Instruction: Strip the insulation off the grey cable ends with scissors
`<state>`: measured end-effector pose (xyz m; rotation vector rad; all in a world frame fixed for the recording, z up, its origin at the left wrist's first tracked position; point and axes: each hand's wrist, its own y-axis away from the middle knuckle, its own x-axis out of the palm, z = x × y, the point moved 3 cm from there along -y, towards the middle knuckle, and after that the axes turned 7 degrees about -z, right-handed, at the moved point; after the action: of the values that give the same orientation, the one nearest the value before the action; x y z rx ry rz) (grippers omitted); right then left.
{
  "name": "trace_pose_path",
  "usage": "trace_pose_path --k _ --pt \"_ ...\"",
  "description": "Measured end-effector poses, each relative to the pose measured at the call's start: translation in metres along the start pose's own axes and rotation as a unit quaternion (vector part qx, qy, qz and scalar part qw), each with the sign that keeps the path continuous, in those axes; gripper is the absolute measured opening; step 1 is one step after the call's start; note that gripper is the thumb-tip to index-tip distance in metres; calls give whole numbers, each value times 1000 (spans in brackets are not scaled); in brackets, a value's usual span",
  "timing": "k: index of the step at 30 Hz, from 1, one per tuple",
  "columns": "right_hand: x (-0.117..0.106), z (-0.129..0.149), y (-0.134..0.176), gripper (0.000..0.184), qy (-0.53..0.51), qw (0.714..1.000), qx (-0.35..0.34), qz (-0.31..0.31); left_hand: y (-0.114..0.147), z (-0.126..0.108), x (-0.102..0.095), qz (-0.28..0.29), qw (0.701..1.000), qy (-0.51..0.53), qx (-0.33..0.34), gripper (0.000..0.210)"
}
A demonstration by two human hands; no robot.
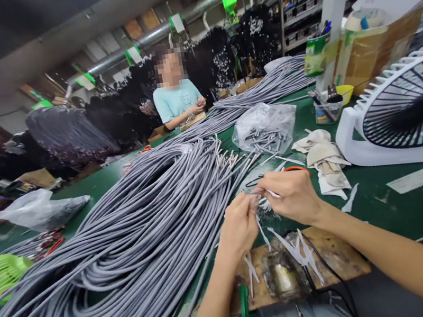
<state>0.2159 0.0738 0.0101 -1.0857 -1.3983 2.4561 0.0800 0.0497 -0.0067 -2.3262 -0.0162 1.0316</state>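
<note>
Over the table's front part, my left hand (240, 223) and my right hand (293, 194) meet, fingertips nearly touching. The left fingers are closed in a pinch; what is between them is too small to make out. A thin white strip (272, 193) pokes out from the pinched fingers of my right hand. Left of my hands lies a big coil of grey cables (134, 229), their stripped ends (231, 159) pointing toward my hands. Below them is a wooden board (341, 255) bearing white strips (296, 249) and a small metal block (285, 278).
Orange-handled scissors (296, 168) lie just behind my right hand. Farther back are a clear bag of short grey pieces (265, 128) and a crumpled cloth (323, 157). A white fan (408, 111) stands at right, a green fan (1, 275) at left. Across the table sits a co-worker (177, 97).
</note>
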Motion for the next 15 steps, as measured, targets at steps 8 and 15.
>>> trace_pose_path --k 8,15 --pt "5 -22 -11 30 -55 985 156 42 6 -11 2 0 983 -76 168 22" --pt "-10 -68 -10 46 -44 964 199 169 2 0 2 -39 996 71 -37 20"
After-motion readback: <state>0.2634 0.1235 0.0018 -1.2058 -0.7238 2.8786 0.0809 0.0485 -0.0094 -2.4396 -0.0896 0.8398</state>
